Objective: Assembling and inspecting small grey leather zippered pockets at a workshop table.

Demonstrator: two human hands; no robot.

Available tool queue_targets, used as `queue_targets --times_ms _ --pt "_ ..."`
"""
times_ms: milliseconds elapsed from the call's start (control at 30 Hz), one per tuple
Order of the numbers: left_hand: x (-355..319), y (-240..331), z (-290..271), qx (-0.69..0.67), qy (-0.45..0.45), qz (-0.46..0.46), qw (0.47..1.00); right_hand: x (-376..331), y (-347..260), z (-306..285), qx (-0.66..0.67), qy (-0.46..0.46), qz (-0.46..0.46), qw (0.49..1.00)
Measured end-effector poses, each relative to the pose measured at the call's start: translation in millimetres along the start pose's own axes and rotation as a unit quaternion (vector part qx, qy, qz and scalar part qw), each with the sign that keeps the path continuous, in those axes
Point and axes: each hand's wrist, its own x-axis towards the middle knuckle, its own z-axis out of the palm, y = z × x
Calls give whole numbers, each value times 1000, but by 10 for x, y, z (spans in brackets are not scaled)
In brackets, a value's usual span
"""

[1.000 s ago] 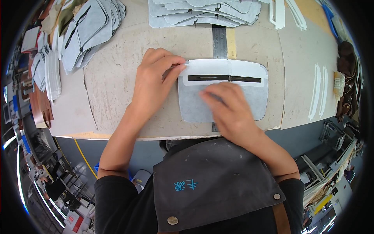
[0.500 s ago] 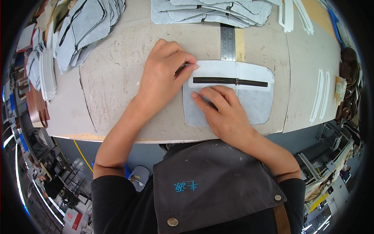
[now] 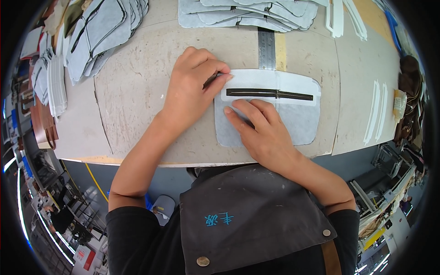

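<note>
Left hand [image 3: 191, 87] pinches the panel [image 3: 300, 123] at its upper-left corner; right hand [image 3: 266, 133], loosely spread, lies across its middle, gripping nothing.

A pale grey piece of cloth [image 3: 298, 121] with rounded corners lies flat on the table [image 3: 137, 91], its long side going from left to right. On its upper part there is a white strip [image 3: 256, 81], and this strip surrounds a long, narrow black band [image 3: 293, 96], which has a thin line along it and a small mark near the middle.

Grey floor [image 3: 108, 172] with yellow line [image 3: 96, 180]
</note>
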Motion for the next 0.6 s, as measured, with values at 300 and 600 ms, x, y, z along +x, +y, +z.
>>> queue_targets --times_ms 300,600 --pt "-95 66 -86 45 -20 3 999 -54 -7 -69 58 -8 14 998" --pt "-168 442 65 109 -175 97 974 -344 282 -503 -95 -37 118 988"
